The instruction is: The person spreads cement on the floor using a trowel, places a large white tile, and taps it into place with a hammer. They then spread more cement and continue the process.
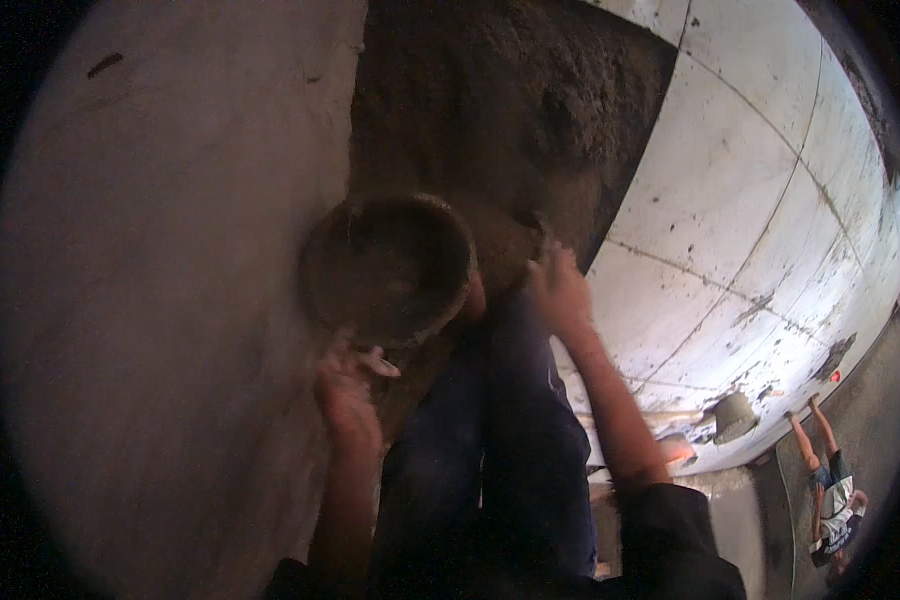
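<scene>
A round dark bucket (453,225) with a muddy rim stands or is held in front of my legs, its inside in deep shadow. My left hand (345,385) is at the near left of its rim, fingers curled over the edge and a pale thumb sticking out to the right. My right hand (562,295) is closed in a fist to the right of the bucket. From the top of that fist juts the dark, thin end of a tool (542,225), seemingly a trowel; its blade is blurred and hard to make out.
A smooth grey wall surface (170,250) fills the left. Ahead is a dark, rough earthen-looking patch (510,90). White, stained tiles or panels (730,180) curve along the right. Another bucket (734,417) and a person (835,500) are at the lower right.
</scene>
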`<state>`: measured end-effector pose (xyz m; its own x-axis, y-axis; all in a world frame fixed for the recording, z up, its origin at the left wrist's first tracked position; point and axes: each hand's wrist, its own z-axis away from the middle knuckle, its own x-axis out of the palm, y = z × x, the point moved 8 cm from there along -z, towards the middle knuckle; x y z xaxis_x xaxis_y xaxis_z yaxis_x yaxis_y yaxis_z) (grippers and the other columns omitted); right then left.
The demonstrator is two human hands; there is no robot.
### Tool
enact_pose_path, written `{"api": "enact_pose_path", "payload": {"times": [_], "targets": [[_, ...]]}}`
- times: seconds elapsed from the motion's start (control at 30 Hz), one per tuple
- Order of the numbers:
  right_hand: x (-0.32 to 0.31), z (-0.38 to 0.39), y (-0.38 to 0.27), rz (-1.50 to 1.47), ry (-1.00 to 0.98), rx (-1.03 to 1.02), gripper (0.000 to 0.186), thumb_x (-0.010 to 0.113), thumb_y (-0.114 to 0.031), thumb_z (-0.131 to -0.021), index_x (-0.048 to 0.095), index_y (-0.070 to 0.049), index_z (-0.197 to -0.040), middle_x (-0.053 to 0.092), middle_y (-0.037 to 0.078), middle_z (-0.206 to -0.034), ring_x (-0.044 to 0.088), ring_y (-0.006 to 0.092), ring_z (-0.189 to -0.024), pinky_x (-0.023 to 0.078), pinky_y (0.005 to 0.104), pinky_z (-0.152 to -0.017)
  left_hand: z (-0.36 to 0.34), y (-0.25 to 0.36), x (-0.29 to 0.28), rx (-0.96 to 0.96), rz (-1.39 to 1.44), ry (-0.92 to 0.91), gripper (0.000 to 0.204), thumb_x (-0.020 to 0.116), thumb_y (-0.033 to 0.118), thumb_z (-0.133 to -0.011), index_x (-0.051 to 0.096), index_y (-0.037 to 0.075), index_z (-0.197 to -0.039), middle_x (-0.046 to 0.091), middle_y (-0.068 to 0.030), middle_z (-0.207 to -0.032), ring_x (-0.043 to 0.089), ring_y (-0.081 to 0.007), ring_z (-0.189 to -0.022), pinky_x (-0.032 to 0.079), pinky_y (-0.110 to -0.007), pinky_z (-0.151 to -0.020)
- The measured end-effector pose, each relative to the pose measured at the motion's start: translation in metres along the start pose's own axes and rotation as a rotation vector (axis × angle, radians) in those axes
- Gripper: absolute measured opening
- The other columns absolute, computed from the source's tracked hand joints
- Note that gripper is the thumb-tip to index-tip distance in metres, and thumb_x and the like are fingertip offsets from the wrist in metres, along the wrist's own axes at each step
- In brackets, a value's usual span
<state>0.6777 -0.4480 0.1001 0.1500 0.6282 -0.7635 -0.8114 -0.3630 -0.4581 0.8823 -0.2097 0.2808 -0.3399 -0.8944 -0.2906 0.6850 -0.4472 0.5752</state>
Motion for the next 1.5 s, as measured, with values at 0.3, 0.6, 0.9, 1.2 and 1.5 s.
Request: {"api": "enact_pose_path", "payload": {"times": [0.3,0.6,0.9,1.2,1.5], "targets": [[-0.078,-0.171,0.094,0.5,-0.168,-0.18,0.021,0.056,-0.022,-0.088,0.05,-0.007,-0.102,0.061,0.019,-0.087,0.063,0.0411,-0.081,0.05,0.0503,-0.066,-0.035,-0.042,0.008,-0.069,-0.058,0.073,0.066,0.044,0.052,-0.094,0.042,0.001,-0.136,0.067,-0.0117,-0.096,0.058,-0.0254,-0.103,0.026,-0.046,-0.104],[-0.103,-0.109,0.041,-0.787,-0.073,0.558,0.035,0.049,-0.04,-0.096,0.056,-0.005,-0.095,0.055,0.007,-0.077,0.053,0.0181,-0.059,0.044,0.0342,-0.05,-0.042,-0.07,-0.008,-0.217,-0.195,-0.057,0.051,0.052,0.037,-0.095,0.051,-0.001,-0.128,0.066,-0.0106,-0.105,0.055,-0.0215,-0.11,0.031,-0.039,-0.104],[0.032,-0.187,0.024,-1.143,-0.078,0.571,0.037,0.047,-0.04,-0.098,0.059,-0.005,-0.099,0.055,0.004,-0.082,0.051,0.0173,-0.067,0.043,0.0323,-0.06,-0.037,-0.08,-0.005,-0.224,-0.112,-0.071,0.037,0.057,0.028,-0.093,0.06,-0.004,-0.112,0.068,-0.0122,-0.101,0.06,-0.0224,-0.104,0.038,-0.037,-0.1],[-0.029,-0.232,-0.067,-0.081,-0.179,-0.097,0.044,0.043,-0.037,-0.096,0.061,0.003,-0.099,0.065,0.028,-0.095,0.062,0.0446,-0.094,0.047,0.0532,-0.08,-0.036,-0.09,-0.01,-0.249,-0.152,-0.056,0.055,0.059,0.032,-0.092,0.046,-0.007,-0.13,0.068,-0.0132,-0.103,0.06,-0.0209,-0.105,0.038,-0.037,-0.102],[-0.083,-0.223,-0.042,0.332,-0.105,0.009,0.04,0.047,-0.038,-0.095,0.058,0.0,-0.104,0.067,0.025,-0.096,0.065,0.0411,-0.093,0.05,0.0505,-0.08,-0.035,-0.093,-0.01,-0.201,-0.209,-0.059,0.057,0.06,0.029,-0.093,0.042,-0.007,-0.133,0.068,-0.0104,-0.102,0.059,-0.0185,-0.106,0.037,-0.035,-0.103]]}}
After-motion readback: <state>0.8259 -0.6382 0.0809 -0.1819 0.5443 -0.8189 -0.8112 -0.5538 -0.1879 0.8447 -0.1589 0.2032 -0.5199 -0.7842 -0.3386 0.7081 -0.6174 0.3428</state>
